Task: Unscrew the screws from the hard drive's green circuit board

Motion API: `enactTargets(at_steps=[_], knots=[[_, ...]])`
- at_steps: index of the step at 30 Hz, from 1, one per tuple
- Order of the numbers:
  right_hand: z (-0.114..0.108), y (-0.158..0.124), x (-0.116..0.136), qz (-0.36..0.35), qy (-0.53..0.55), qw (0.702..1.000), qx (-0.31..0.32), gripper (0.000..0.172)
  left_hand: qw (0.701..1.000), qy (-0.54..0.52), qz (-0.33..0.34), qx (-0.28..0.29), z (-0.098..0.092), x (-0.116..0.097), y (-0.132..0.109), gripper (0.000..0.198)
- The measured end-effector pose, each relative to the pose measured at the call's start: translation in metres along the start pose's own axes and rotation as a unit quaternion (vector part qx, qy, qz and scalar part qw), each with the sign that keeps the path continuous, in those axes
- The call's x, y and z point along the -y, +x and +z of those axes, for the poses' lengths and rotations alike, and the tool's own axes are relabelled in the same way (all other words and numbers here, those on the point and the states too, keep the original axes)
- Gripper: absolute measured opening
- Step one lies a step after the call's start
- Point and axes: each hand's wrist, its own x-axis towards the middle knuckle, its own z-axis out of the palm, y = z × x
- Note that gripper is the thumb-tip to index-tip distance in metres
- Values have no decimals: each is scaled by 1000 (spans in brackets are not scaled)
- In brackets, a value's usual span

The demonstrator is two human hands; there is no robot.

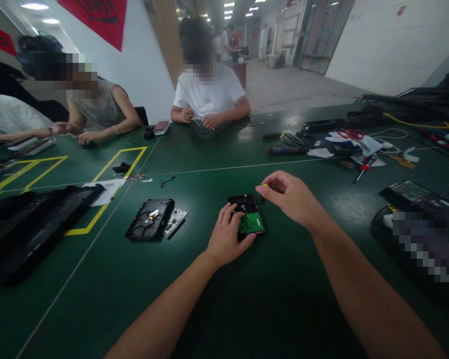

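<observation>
A black hard drive point(243, 202) with a green circuit board point(251, 223) lies on the green table in front of me. My left hand point(228, 234) grips it from the left, fingers over its top and thumb at the near edge. Just beyond the drive's right side, my right hand point(290, 197) pinches a small screwdriver with a yellow top point(265, 185); most of it is hidden by the fingers. To the left rest another black hard drive point(150, 219), its underside bare, and a loose silvery circuit board point(175, 222).
A long black casing point(37, 224) lies at the left. Cables point(299, 139), a red-handled screwdriver point(363, 168) and scraps are heaped at the right, near an opened device point(422, 199). A person in a white shirt point(211, 92) works opposite; others sit at the left.
</observation>
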Motion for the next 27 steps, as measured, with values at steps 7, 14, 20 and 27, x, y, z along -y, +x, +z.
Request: enactTargets(at_steps=[7, 14, 20, 27], knots=[[0, -1, 8, 21, 56, 997, 43, 26, 1000, 3, 2, 1, 0, 0, 0, 62], [-4, -2, 13, 11, 43, 997, 62, 32, 1000, 3, 0, -2, 2, 1, 0, 61], [-5, 0, 4, 34, -12, 999, -12, 41, 1000, 7, -2, 3, 2, 1, -1, 61], [-1, 0, 5, 39, 40, 998, 14, 39, 1000, 9, 0, 0, 3, 1, 0, 62]])
